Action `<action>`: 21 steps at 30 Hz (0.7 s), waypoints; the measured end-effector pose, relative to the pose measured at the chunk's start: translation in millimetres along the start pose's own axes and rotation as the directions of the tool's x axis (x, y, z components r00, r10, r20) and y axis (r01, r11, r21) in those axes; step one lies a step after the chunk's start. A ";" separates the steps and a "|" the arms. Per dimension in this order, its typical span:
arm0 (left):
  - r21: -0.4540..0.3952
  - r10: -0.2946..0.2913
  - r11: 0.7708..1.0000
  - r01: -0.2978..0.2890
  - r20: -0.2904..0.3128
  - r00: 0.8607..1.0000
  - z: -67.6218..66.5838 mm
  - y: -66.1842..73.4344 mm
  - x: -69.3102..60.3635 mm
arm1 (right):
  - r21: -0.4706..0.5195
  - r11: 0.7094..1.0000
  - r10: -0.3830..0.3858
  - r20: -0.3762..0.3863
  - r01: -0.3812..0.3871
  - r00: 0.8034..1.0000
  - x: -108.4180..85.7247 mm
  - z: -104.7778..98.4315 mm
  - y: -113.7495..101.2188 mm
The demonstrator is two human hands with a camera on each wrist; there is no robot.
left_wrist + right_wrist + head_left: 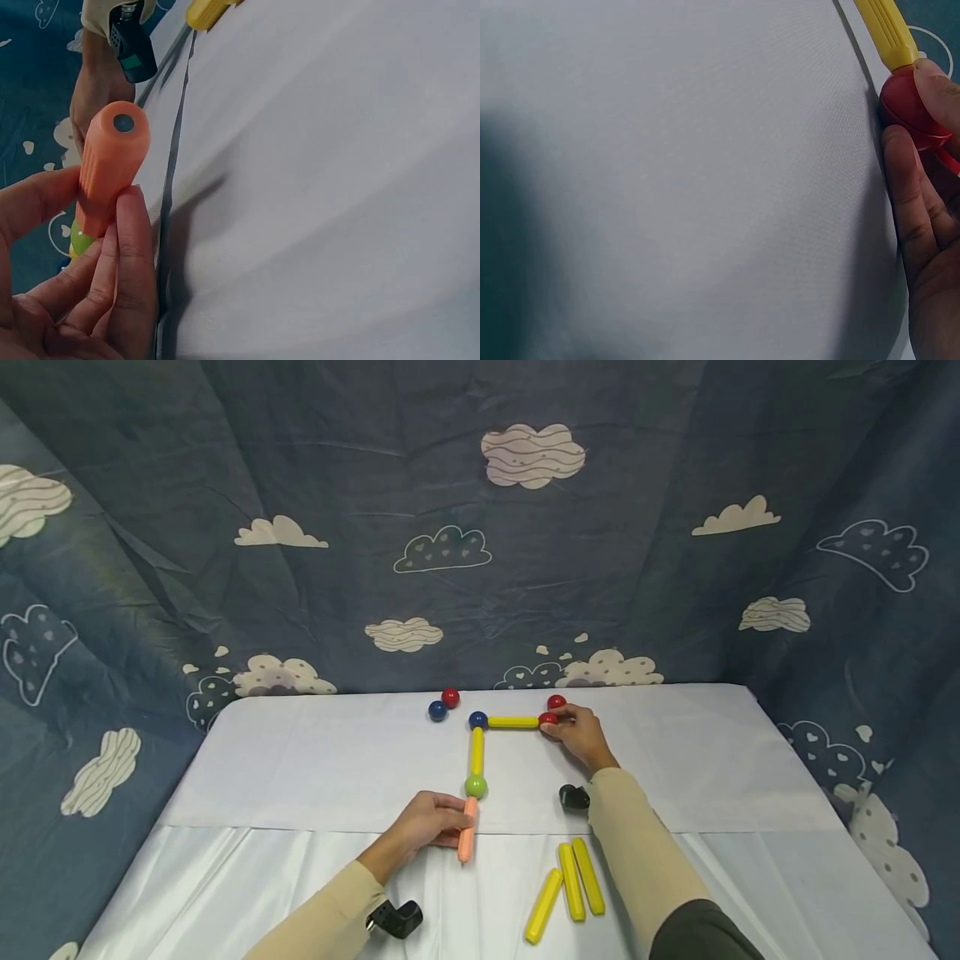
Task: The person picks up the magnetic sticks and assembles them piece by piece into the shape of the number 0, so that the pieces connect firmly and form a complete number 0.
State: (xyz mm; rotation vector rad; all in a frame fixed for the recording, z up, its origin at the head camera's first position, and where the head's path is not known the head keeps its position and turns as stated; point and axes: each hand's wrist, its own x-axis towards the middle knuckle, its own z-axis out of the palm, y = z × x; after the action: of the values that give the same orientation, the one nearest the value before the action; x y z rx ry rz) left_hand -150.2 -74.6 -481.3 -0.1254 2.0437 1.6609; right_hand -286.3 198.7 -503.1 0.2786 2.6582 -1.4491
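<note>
My left hand (423,821) pinches an orange rod (467,839) between thumb and fingers; a grey disc shows in its near end in the left wrist view. The rod's far end meets a green ball (476,786). From there a yellow rod (477,752) runs away to a blue ball (477,720), where a second yellow rod (513,722) turns off to the right. At that rod's right end, my right hand (583,735) pinches a red ball (909,105) between thumb and fingers. Just behind it lies another red ball (556,702).
A loose blue ball (437,711) and a red ball (450,697) lie at the back, left of the joined pieces. Several yellow rods (570,882) lie near the right forearm. White cloth (300,760) covers the table; a cloud-patterned curtain (600,568) hangs behind.
</note>
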 end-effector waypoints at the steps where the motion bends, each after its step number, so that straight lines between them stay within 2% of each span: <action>1: 0.004 0.000 1.000 0.000 0.001 1.000 -0.2 0.3 0.7 | 0.000 1.000 0.000 -0.001 0.000 1.000 -0.1 -0.1 -0.2; 12: 0.024 -0.009 1.000 0.009 -0.014 1.000 0.3 1.2 5.1 | 0.004 1.000 -0.009 0.015 0.009 1.000 -0.2 -0.7 -1.5; 21: 0.029 0.001 1.000 -0.001 0.007 1.000 1.4 1.7 5.6 | 0.004 1.000 -0.006 0.012 0.006 1.000 0.4 -1.2 -1.1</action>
State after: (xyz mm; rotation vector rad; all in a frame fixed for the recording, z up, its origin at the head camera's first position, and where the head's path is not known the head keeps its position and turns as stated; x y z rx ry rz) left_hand -155.2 -71.6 -482.3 -0.1085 2.0620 1.6288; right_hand -286.9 199.2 -501.6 0.2623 2.6494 -1.4537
